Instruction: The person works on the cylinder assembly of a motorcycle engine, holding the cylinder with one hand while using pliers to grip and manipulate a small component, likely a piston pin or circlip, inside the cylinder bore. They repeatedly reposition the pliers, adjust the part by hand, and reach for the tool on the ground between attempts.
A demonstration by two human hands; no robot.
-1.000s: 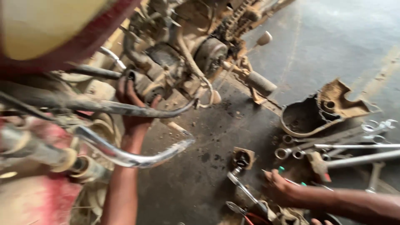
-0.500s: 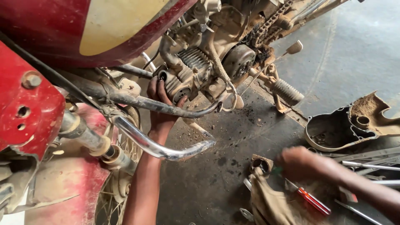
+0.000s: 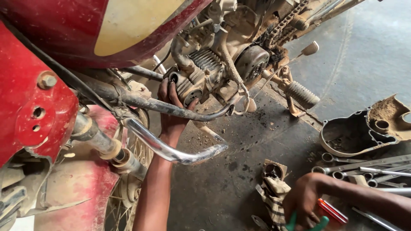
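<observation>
Left hand [image 3: 173, 113] stays up under the motorcycle engine [image 3: 201, 77], fingers curled against its dirty cylinder head, behind the chrome crash bar [image 3: 171, 149]. Right hand [image 3: 306, 203] has dropped lower to the floor, now closed on a green-handled tool [image 3: 321, 223] beside the striped rag [image 3: 274, 201] and red screwdriver [image 3: 332, 211].
</observation>
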